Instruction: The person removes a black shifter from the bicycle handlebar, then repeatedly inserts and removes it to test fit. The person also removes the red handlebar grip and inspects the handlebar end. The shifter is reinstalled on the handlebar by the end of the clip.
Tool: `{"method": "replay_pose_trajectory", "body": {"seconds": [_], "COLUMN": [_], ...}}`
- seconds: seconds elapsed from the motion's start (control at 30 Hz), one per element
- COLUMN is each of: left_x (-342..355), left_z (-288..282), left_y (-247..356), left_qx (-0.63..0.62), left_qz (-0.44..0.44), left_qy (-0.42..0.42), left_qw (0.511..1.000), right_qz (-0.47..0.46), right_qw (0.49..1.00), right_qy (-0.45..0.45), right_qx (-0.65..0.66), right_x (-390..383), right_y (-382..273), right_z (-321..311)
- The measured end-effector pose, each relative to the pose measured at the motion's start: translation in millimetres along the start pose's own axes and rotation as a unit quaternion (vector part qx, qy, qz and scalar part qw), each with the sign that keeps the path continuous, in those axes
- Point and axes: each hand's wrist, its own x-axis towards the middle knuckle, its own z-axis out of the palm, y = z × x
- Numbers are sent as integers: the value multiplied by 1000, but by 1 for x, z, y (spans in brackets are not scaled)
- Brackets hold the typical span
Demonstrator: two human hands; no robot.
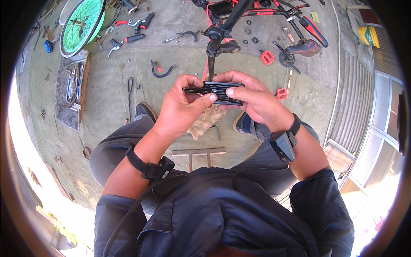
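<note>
A black folding multi-tool is held between both hands in front of me, at about the middle of the view. My left hand pinches its left end, thumb on top, where a dark blade or key sticks out to the left. On the right end, my right hand has its thumb pressed on the body and fingers behind it. Just beyond the tool stands the dark stem of a bicycle frame, its lower end hidden behind my hands. A crumpled pale cloth lies on the ground below them.
At left are a tray of wrenches and a wheel with a green basin. Brake levers and grips lie farther back. To the right are red pedals, a crankset, a saddle and a yellow bucket.
</note>
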Motion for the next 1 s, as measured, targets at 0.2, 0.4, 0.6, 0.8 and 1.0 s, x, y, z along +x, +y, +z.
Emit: {"method": "replay_pose_trajectory", "body": {"seconds": [0.2,0.4,0.6,0.8,1.0], "left_x": [-1,2,3,1,0], "left_z": [3,-9,-10,-11,-10], "left_y": [2,18,19,21,18], "left_qx": [24,-188,-228,-207,-212], "left_qz": [-22,-59,-79,-66,-59], "left_qy": [16,-70,-77,-83,-91], "left_qw": [999,978,968,973,971], "right_qz": [-11,-40,-51,-49,-45], "right_qw": [995,995,993,995,995], "right_qy": [42,63,66,61,59], "right_qx": [-90,-66,-79,-69,-66], "right_x": [2,2,2,1,1], "right_y": [6,-3,-4,-5,-4], "right_z": [3,-6,-4,-5,-3]}}
